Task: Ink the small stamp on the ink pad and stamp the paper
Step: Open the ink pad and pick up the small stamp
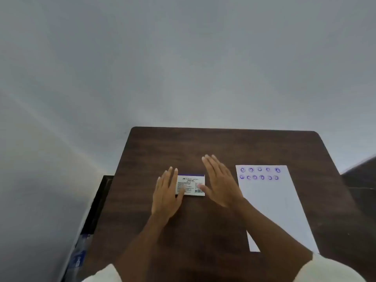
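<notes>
The ink pad (192, 183) lies shut in the middle of the dark wooden table (213, 145), its white label with small print and a barcode facing up. My left hand (165, 193) lies flat and open over its left end, thumb on the label. My right hand (218, 181) hovers open just right of it, thumb tip near the barcode. A white sheet of paper (272, 202) lies to the right, with two rows of several purple round stamp marks (259, 173) along its far edge. No small stamp is in view.
A grey wall stands right behind the table's far edge. A dark shelf or frame (101, 200) runs along the table's left side, with a plastic bottle (79, 255) below it. A dark object (360, 174) sits off the right edge.
</notes>
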Motion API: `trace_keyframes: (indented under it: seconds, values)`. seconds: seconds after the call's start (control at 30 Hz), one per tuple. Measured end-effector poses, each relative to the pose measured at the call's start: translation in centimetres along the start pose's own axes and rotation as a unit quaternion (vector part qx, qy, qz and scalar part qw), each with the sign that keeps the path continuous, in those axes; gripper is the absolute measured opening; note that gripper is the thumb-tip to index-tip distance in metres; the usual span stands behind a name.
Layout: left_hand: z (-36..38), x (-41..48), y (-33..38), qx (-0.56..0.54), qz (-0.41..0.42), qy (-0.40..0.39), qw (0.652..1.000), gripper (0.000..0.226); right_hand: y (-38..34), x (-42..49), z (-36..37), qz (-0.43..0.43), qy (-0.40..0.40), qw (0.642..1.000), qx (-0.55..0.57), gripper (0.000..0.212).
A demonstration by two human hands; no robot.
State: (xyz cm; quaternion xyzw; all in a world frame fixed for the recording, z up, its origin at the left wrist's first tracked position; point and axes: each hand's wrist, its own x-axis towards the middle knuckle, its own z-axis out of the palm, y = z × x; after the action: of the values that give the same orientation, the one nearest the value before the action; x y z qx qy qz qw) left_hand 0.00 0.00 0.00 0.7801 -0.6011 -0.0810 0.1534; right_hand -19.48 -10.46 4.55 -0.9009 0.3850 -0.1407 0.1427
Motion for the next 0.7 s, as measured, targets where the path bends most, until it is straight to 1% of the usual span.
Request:
trace_keyframes:
  seconds: [0.07, 0.13, 0.27, 0.33, 0.43, 0.53, 0.7]
  values:
    - [0.8, 0.3, -1.3, -0.055, -0.003, -0.038, 0.998, 0.075, -0.3, 0.1, 1.9, 0.024, -0.069, 0.997, 0.032, 0.092]
    - [1.9, 0.3, -2.4, -0.086, -0.004, -0.073, 0.994, 0.081, -0.2, -0.3, 3.8, 0.051, -0.134, 0.989, 0.030, 0.095]
    - [3.2, 1.2, -4.2, -0.127, 0.001, -0.078, 0.989, 0.086, 0.5, 0.9, 5.5, 0.071, -0.208, 0.975, 0.019, 0.098]
    - [3.7, 1.1, -4.9, -0.140, 0.000, -0.073, 0.987, 0.084, 0.8, 1.2, 5.9, 0.077, -0.223, 0.972, 0.019, 0.097]
    - [4.4, 0.4, -5.8, -0.181, -0.029, -0.074, 0.980, 0.077, 1.3, 1.5, 6.1, 0.080, -0.221, 0.972, 0.019, 0.091]
    - [5.0, 0.0, -6.1, -0.172, -0.043, -0.062, 0.982, 0.074, 1.7, 2.1, 5.9, 0.089, -0.240, 0.966, 0.027, 0.084]
    - [5.3, 0.0, -6.2, -0.173, -0.037, -0.037, 0.984, 0.076, 2.4, 3.1, 4.6, 0.100, -0.287, 0.951, 0.056, 0.075]
